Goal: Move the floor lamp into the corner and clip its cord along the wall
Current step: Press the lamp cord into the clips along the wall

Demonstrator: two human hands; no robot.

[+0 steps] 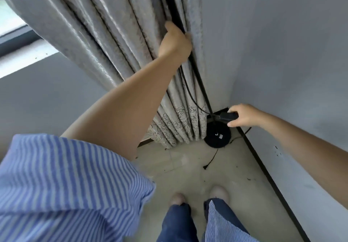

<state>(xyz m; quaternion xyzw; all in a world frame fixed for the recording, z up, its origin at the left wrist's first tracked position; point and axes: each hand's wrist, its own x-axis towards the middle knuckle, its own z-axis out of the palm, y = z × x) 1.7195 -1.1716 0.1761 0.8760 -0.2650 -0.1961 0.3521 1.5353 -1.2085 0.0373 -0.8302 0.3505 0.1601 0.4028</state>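
Lamp pole [199,83] gripped by left hand [176,41] in tiled corner; right hand [243,116] clamps cord plug [227,117].

Floor lamp: thin black pole [202,89] upright in the corner, partly against the curtain folds. Round black base [217,137] flat on the tile. Black cord [190,92] hangs along the pole to a black inline block [227,117]; loose end [211,159] trails on the floor.
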